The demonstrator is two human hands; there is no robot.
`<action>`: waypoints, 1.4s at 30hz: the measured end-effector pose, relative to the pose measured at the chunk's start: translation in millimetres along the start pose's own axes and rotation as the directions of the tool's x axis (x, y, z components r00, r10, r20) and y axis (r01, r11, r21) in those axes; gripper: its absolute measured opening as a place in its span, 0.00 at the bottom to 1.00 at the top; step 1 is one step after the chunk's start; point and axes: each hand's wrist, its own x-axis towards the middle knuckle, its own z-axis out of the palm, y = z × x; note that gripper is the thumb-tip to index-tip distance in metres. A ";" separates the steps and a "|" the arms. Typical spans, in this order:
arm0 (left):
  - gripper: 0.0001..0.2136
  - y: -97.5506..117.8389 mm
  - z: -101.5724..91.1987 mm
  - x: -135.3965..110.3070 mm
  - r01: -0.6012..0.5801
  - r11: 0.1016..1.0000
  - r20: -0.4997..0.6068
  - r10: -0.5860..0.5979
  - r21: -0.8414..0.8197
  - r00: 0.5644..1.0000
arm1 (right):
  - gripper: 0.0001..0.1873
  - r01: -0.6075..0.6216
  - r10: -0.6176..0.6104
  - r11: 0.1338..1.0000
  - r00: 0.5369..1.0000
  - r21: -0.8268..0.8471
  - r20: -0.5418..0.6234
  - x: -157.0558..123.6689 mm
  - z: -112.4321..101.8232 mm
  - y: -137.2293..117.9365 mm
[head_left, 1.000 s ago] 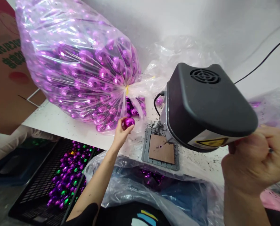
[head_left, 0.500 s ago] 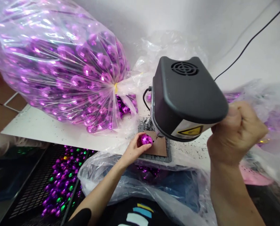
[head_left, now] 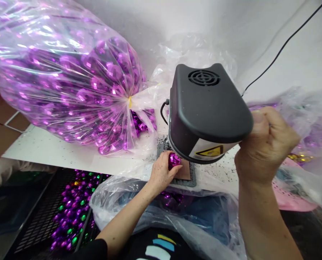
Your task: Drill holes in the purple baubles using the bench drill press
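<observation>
My left hand (head_left: 162, 171) is closed around a shiny purple faceted ball (head_left: 174, 160), like a small disco ball. It holds the ball over a brown board (head_left: 185, 172) on the grey slotted base (head_left: 193, 179) of a small bench drill press. The black head (head_left: 212, 104) of the drill press, with a round vent and a yellow warning label, stands above and hides the drill bit. At the head's right side, my right hand (head_left: 265, 144) is wrapped in a fist around the feed lever, which the fingers mostly cover.
A large tied clear bag (head_left: 77, 86) of purple balls lies at the left. Below it, a black crate (head_left: 33, 220) holds purple and green balls. An open plastic bag (head_left: 117, 202) sits before me. Dark shavings litter the white table (head_left: 77, 155); a pink basket (head_left: 293, 195) stands right.
My left hand has moved slightly right with the purple ball, bringing it closer beneath the drill head. My right fist stays at the side of the head; the whole view has shifted a little.
</observation>
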 end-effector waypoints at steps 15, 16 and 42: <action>0.16 -26.6 -13.7 7.3 0.149 0.961 0.080 -0.133 -0.234 0.988 | 0.26 0.007 -0.007 1.000 1.000 -0.029 -0.001 0.9 0.3 0.5; 0.16 -24.3 -12.0 6.1 0.115 0.973 0.069 -0.104 -0.197 0.992 | 0.26 0.006 -0.006 1.000 1.000 -0.025 0.000 0.8 0.3 0.5; 0.18 -13.8 20.8 -1.9 -0.048 0.998 0.004 0.048 0.029 0.999 | 0.09 0.225 -0.226 0.973 0.974 0.048 0.013 -55.5 -21.6 9.6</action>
